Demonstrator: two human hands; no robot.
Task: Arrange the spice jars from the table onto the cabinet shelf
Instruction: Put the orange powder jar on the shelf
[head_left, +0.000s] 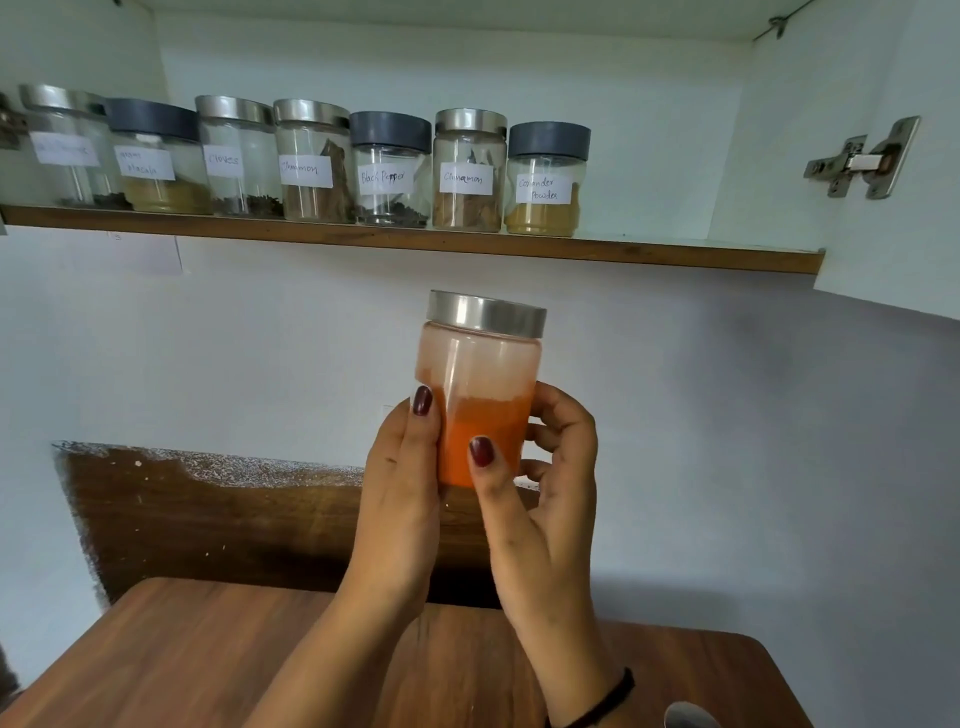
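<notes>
One head-worn wide-angle view faces the wall from close by: cabinet shelf across the upper frame, table along the bottom, spice jar near, at centre.

Handwritten white labels on the jars along the shelf, left to right: leftmost jar, blurred and unreadable; "garam masala" jar; "Cloves" jar; first "Cinnamon" jar; "Black Pepper" jar; second "Cinnamon" jar; "Coriander Powder" jar.
</notes>
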